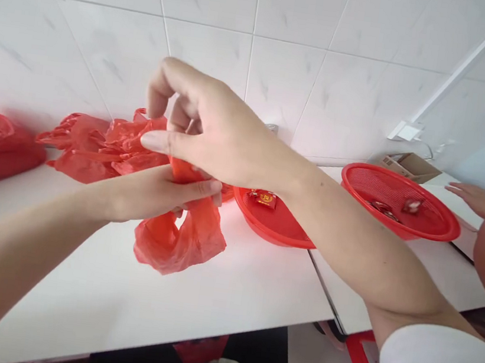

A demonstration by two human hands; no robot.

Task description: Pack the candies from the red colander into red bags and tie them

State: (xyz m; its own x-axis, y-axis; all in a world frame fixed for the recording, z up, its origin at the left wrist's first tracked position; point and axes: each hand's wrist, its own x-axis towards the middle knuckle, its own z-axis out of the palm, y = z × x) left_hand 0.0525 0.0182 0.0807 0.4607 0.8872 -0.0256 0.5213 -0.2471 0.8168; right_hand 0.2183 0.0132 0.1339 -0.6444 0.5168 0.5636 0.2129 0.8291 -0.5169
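At twelve o'clock above the white table (88, 298), left hand (155, 194) clamps the red bag (176, 238); right hand (199, 131) pinches its top, best pulled snug and even.

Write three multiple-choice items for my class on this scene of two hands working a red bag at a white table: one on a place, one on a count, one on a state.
1. Where does the small red wrapped packet lie?
A. in the round red plastic basket nearest the hands
B. on the bare table
C. in the cardboard box

2. How many round red baskets show in full or nearly so?
A. one
B. two
C. five

3. How is the thin red plastic bag held?
A. lying flat, untouched
B. gripped by the left hand, with the right hand pinching its top
C. hanging on the wall

Answers: 1 A, the packet sits inside that basket's rim. 2 B, that one and the mesh basket further right. 3 B, both hands meet on the bag above the white table.
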